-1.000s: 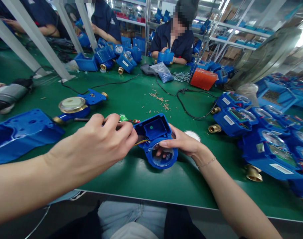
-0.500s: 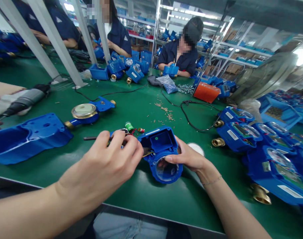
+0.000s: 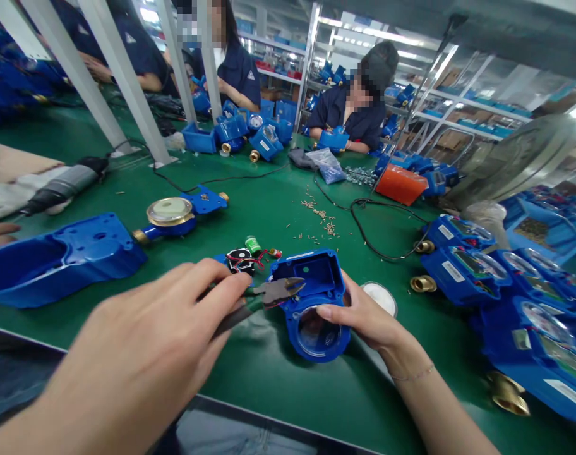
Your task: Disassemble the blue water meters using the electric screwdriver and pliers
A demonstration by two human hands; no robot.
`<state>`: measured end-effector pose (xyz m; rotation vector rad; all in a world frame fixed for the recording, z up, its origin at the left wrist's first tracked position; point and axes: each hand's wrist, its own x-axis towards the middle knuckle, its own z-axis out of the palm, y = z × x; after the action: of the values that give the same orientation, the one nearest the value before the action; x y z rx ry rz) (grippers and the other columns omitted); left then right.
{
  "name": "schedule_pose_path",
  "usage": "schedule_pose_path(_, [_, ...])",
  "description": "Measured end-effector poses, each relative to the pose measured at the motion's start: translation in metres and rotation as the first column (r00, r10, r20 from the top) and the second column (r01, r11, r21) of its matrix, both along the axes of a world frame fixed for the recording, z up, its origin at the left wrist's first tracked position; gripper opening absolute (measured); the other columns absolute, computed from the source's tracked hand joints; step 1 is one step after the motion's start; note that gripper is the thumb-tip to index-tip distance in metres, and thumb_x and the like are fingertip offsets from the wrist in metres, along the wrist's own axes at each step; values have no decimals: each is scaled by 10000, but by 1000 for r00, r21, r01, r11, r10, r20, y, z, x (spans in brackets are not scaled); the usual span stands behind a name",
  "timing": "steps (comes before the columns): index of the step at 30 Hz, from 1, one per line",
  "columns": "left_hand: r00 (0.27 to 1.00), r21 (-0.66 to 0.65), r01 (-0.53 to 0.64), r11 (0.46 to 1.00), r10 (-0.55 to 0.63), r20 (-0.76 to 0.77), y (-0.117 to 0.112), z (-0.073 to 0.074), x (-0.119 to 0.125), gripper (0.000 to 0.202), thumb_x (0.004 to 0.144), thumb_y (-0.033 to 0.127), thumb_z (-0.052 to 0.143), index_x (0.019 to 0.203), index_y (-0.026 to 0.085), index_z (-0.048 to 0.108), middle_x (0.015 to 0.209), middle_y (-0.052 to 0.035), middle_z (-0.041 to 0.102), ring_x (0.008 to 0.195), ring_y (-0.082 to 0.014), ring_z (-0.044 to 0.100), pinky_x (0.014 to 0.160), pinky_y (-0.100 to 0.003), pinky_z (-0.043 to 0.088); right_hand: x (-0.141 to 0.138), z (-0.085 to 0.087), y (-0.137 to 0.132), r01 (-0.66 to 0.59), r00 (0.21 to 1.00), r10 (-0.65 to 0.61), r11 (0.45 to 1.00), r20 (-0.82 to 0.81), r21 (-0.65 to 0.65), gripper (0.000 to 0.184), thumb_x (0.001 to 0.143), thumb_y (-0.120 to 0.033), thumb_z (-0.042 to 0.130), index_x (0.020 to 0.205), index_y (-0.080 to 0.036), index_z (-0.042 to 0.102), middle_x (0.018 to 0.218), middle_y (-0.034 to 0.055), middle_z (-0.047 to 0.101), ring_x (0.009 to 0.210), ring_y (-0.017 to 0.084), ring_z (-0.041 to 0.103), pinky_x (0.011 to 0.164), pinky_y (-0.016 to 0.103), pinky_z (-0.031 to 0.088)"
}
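My left hand (image 3: 174,328) is closed round the handles of diagonal cutters (image 3: 279,291). The cutters' dark jaws point right, over the near left part of a blue meter housing (image 3: 292,328). That housing has an open rectangular compartment and a round clear window. My right hand (image 3: 359,309) grips the housing from the right, thumb on the window's rim and other fingers hidden behind. Just beyond my left hand lies a black module (image 3: 240,260) with thin red wires. A green battery (image 3: 252,244) is beside it.
Left on the green table (image 3: 259,404) are a blue casing (image 3: 93,243), a brass-ringed meter (image 3: 169,213) and a power tool (image 3: 67,183) near another person's arm. Small screws (image 3: 321,215) lie ahead. Blue meters (image 3: 468,272) crowd the right. A white round piece (image 3: 379,298) lies behind my right hand.
My left hand has drawn back toward me and left, turning so the cutters' jaws show above the housing. The black module is more visible. My right hand keeps its grip.
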<state>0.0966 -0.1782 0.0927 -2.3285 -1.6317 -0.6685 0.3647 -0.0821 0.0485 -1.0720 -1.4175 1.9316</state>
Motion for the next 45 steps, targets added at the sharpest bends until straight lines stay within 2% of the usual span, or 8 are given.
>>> schedule_pose_path(4, [972,-82,26,996,-7,233,6,-31,24,233,955,264,517,1183,240,560,1126,-40,656,935,-201,679,766,-325,534,-7,-1,-5,52,999,-52,999,-2,-7,834,619,-419,907,1280,-195,450,1274,133,660,1086,275,673,975,440,510])
schedule_pose_path(8, [951,-163,-43,986,90,297,19,-39,46,128,942,262,532,1021,210,619,980,-41,658,815,-195,687,695,-313,545,-11,3,-8,82,997,-81,996,-15,31,814,640,-415,897,1291,-216,449,1355,131,616,1254,316,588,1067,477,449])
schedule_pose_path(17, [982,-265,87,960,-38,183,25,-22,37,186,912,164,536,1038,215,663,1046,-47,692,866,-180,699,740,-295,574,-15,-6,-10,117,993,-115,991,-36,62,714,654,-405,892,1221,-238,493,1151,63,721,1031,248,691,917,363,539])
schedule_pose_path(21, [999,-86,-6,996,2,-42,21,-11,7,337,873,186,618,1210,183,618,1124,-107,684,979,-286,669,788,-446,578,-17,-8,-11,152,988,-151,988,-34,16,740,638,-404,900,1223,-232,480,1094,66,726,866,211,718,788,332,580])
schedule_pose_path(24, [961,-48,-36,998,21,-277,19,3,-6,337,800,62,603,1119,149,669,965,-105,698,821,-299,654,664,-466,551,-19,-6,-11,150,988,-150,989,-23,0,729,636,-403,901,1198,-224,472,1015,71,737,759,204,719,700,333,593])
schedule_pose_path(28, [918,-79,-24,997,-9,-397,24,18,1,295,717,-10,572,921,147,716,806,-82,673,720,-284,630,593,-431,502,-21,-5,-13,144,989,-144,989,-20,34,720,654,-403,891,1205,-221,466,975,68,741,731,203,719,683,327,593])
schedule_pose_path(37, [816,-45,145,988,-145,-559,38,42,15,270,723,40,537,843,167,743,793,-107,650,728,-313,615,579,-440,455,-20,0,-15,107,994,-110,985,13,136,716,670,-382,886,1244,-240,483,1175,72,691,1056,248,679,925,378,550])
schedule_pose_path(45, [772,40,264,964,-186,-607,41,51,12,235,659,73,576,783,179,744,690,-77,601,648,-291,581,608,-461,457,-18,1,-14,79,997,-78,990,-12,115,705,677,-359,887,1239,-232,481,1162,65,695,1034,236,677,892,360,548])
